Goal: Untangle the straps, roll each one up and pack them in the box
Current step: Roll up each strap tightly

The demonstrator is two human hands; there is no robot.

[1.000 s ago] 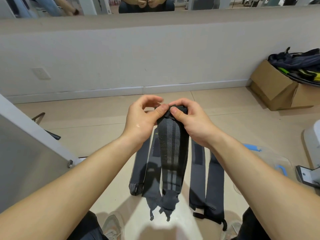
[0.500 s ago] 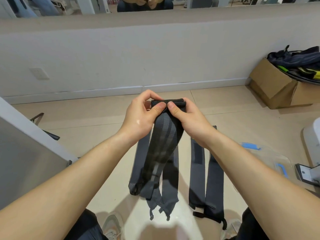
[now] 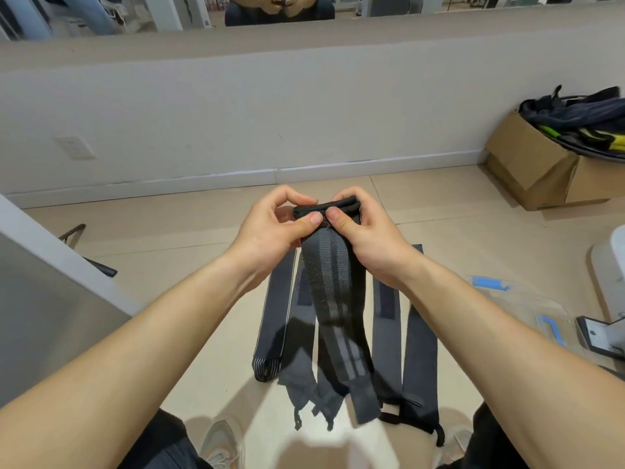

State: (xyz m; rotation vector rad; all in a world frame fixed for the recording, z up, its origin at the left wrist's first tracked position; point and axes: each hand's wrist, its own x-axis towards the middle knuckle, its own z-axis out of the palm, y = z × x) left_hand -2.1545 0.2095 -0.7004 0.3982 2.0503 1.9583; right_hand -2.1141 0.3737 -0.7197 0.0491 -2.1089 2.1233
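Pinched at its barely started roll by curled left hand [image 3: 270, 228] and right hand [image 3: 372, 238], striped strap [image 3: 334, 299] hanging toward 6 o'clock over floor straps [image 3: 274, 319], clear box [image 3: 548, 304] at 3 o'clock; apt to spring open on any easing of thumbs, or wind crooked.

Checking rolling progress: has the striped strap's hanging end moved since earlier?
Yes. The striped strap's hanging end swung right, from the left floor straps toward the right floor straps.

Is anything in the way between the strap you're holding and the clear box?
Nothing visible does. The left hand and right hand pinch the strap up in the air, and the clear box sits on the floor to the right.
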